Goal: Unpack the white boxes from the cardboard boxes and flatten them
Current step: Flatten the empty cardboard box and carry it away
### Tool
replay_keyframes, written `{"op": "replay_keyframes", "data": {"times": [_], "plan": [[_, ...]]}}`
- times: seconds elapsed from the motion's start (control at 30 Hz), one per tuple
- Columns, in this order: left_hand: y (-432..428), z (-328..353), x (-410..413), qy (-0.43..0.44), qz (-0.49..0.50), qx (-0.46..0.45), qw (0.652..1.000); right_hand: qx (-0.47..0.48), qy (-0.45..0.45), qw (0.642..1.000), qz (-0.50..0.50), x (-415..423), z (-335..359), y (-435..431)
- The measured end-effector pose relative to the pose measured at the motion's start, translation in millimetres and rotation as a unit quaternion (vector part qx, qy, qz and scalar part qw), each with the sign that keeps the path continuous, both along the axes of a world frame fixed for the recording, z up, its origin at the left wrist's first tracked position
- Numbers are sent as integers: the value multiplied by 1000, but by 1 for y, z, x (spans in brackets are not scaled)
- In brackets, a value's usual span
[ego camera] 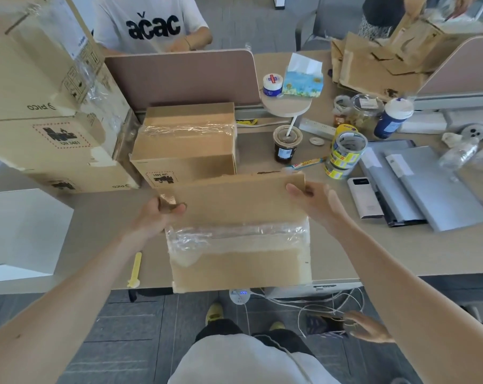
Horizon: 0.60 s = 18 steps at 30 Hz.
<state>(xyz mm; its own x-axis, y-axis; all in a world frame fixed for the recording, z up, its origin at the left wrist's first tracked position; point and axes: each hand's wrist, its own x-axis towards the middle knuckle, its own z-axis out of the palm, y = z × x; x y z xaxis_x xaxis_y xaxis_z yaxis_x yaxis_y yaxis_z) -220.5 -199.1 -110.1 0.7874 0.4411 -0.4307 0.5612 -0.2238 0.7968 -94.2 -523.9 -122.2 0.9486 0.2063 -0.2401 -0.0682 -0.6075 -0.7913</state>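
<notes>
"PICO" and "UN 3481" mark the stacked cardboard boxes (54, 128); "ačac" the white T-shirt (151, 23).

Both hands hold a taped cardboard box (234, 231) at its far corners. The left hand (158, 214) pinches one corner, the right hand (315, 200) the other. Just beyond them stands a second box (185, 142).

Brown corrugated cardboard box (239, 236) in front of me at the near desk edge, far flap lifted, clear wrinkled tape across its top, near end overhanging the edge. My left hand (158, 214) pinches the flap's left corner; my right hand (315, 199) grips its right corner. Behind it, 1 smaller brown taped cardboard box (186, 142), closed, red-dashed label on its near face. Left of that, a stack of large printed cardboard cartons (41, 106). 1 plain white box (18, 228) sits at far left.
</notes>
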Motion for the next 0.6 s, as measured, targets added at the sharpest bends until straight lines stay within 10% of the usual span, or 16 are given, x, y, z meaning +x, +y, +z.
{"op": "replay_keyframes", "data": {"times": [0.3, 0.6], "plan": [[18, -22, 40, -1, 1, 32, 1000, 97, 90, 991, 13, 33, -26, 27], [44, -58, 63, 28, -3, 16, 999, -37, 137, 990, -14, 42, -26, 50]]}}
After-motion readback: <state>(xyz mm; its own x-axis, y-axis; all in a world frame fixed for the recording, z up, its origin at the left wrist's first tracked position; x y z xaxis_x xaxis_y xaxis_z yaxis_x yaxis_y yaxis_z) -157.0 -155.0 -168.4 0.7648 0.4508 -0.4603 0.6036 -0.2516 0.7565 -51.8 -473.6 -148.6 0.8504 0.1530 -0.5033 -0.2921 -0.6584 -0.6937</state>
